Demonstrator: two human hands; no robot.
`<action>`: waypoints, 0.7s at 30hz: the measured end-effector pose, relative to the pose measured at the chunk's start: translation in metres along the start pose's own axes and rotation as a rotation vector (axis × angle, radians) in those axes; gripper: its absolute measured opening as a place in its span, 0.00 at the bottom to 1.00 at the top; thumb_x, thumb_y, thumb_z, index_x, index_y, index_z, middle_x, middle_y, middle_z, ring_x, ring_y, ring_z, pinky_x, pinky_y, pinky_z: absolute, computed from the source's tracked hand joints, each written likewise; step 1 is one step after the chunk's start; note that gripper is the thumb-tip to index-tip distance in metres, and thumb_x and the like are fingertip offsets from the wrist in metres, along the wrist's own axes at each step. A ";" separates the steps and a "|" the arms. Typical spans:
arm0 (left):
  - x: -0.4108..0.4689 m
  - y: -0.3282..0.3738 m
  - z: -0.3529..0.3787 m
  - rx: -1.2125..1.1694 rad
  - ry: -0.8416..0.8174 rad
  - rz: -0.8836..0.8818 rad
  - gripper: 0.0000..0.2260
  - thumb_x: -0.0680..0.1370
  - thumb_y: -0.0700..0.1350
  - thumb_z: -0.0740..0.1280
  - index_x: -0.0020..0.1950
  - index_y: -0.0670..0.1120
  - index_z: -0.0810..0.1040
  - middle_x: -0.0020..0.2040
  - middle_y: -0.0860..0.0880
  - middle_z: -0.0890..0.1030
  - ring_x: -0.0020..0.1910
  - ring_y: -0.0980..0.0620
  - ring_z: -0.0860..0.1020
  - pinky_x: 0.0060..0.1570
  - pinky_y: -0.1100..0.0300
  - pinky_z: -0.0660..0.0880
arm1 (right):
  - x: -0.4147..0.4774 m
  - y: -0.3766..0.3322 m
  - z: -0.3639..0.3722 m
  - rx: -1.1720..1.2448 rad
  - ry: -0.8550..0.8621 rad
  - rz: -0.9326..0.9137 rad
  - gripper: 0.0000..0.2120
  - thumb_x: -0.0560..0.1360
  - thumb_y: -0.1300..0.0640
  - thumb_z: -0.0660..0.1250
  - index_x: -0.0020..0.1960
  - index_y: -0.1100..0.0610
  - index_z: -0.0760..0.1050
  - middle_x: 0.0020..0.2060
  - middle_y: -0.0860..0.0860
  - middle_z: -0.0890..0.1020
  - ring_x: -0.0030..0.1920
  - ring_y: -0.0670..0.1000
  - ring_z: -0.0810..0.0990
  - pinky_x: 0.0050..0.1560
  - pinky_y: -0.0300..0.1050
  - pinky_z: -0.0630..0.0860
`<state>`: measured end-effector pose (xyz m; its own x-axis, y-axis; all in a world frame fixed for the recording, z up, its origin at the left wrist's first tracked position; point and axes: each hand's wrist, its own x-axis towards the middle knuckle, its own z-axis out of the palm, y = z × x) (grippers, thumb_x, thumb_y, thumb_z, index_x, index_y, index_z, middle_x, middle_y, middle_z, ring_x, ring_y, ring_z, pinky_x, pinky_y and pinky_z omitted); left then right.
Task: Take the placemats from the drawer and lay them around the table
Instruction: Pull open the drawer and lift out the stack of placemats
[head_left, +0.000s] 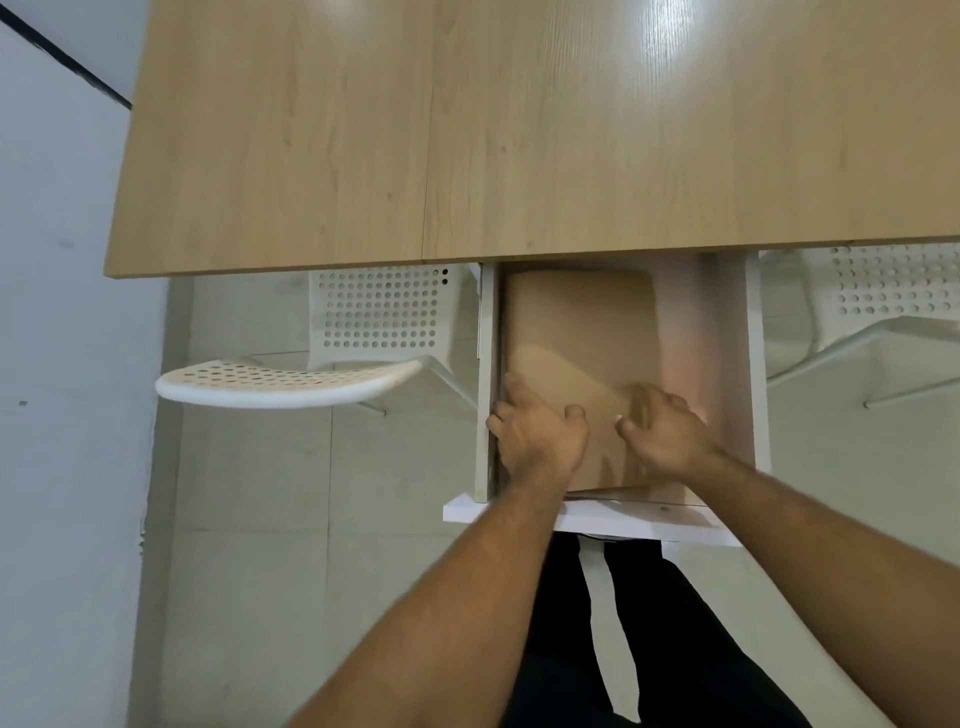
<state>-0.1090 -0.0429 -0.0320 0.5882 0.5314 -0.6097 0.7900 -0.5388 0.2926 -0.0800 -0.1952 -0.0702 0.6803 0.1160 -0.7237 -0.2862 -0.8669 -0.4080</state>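
Note:
A white drawer (756, 364) stands pulled out from under the wooden table (519, 130). Inside lies a stack of tan placemats (576, 327), its far end in shadow under the table edge. My left hand (537, 431) grips the stack's near left corner, fingers curled over the edge beside the drawer's left wall. My right hand (667, 428) holds the near right part of the stack, fingers bent onto the top mat. The near end of the top mat looks slightly lifted and blurred.
A white perforated chair (311, 382) stands left of the drawer, partly tucked under the table. A second white chair (883, 312) stands to the right. The drawer front (597, 522) juts toward my legs. A pale wall runs along the left.

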 end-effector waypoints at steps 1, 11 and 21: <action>0.002 0.001 0.000 0.008 0.011 -0.022 0.40 0.75 0.55 0.66 0.80 0.43 0.50 0.71 0.41 0.66 0.68 0.42 0.64 0.59 0.49 0.71 | 0.003 0.001 0.000 0.022 0.022 0.029 0.29 0.78 0.41 0.60 0.76 0.48 0.60 0.69 0.58 0.71 0.64 0.61 0.74 0.61 0.50 0.72; 0.015 0.011 -0.008 -0.466 -0.103 -0.123 0.27 0.72 0.56 0.75 0.62 0.49 0.64 0.54 0.50 0.75 0.45 0.52 0.76 0.42 0.61 0.72 | 0.003 0.002 -0.002 0.108 0.084 0.149 0.32 0.77 0.38 0.63 0.76 0.48 0.60 0.68 0.58 0.67 0.65 0.63 0.72 0.67 0.56 0.72; 0.037 -0.026 -0.048 -0.774 -0.482 -0.132 0.22 0.73 0.44 0.76 0.65 0.44 0.76 0.56 0.44 0.85 0.53 0.43 0.84 0.55 0.47 0.81 | -0.003 0.001 -0.025 0.664 0.007 0.237 0.43 0.69 0.35 0.73 0.76 0.52 0.62 0.67 0.52 0.77 0.62 0.57 0.78 0.61 0.57 0.76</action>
<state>-0.0995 0.0227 -0.0267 0.4868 0.1342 -0.8631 0.8430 0.1867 0.5045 -0.0656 -0.2090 -0.0544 0.5526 -0.0446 -0.8322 -0.7770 -0.3887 -0.4951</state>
